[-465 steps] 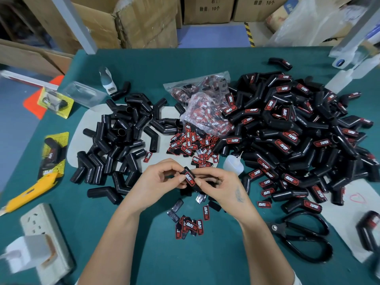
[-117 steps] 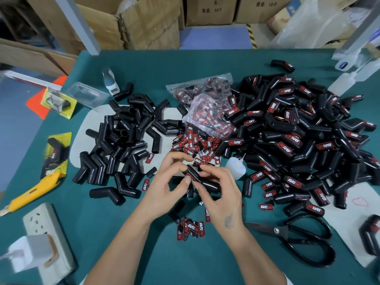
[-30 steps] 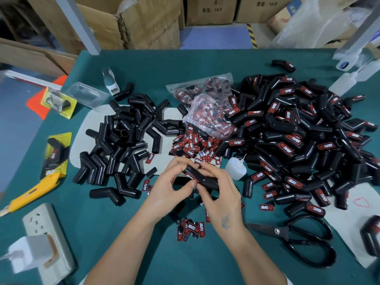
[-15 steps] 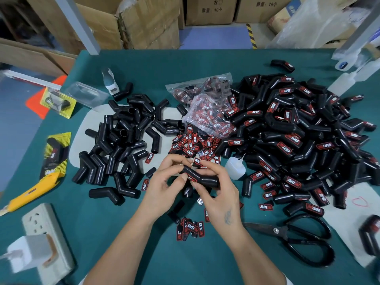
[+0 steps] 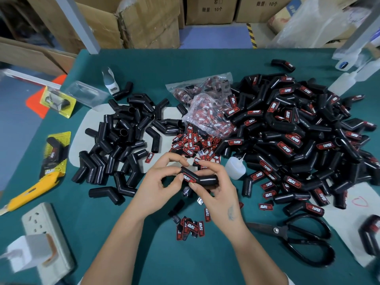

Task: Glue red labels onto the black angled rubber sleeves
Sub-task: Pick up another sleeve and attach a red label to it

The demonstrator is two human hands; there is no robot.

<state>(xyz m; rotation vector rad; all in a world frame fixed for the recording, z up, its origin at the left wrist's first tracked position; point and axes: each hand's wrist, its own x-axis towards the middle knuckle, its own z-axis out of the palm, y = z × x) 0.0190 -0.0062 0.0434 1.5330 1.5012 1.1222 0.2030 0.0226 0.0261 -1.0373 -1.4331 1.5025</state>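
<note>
At frame centre both hands meet over the counter (image 5: 205, 64), the left hand (image 5: 158, 188) and right hand (image 5: 218, 194) sharing a grip on one sleeve (image 5: 200, 178). The unlabelled sleeves (image 5: 121, 145) lie heaped centre-left, the labelled pile (image 5: 298, 140) fills the right. Between them sit loose labels (image 5: 193, 142), with a bag of labels (image 5: 205, 103) above. A glue bottle (image 5: 235, 167) stands just right of the hands. Scissors (image 5: 298, 237) lie lower right, a knife (image 5: 30, 194) and power strip (image 5: 47, 243) lower left.

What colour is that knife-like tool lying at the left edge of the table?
The plastic utility knife is yellow, seen best in the head view.
</note>
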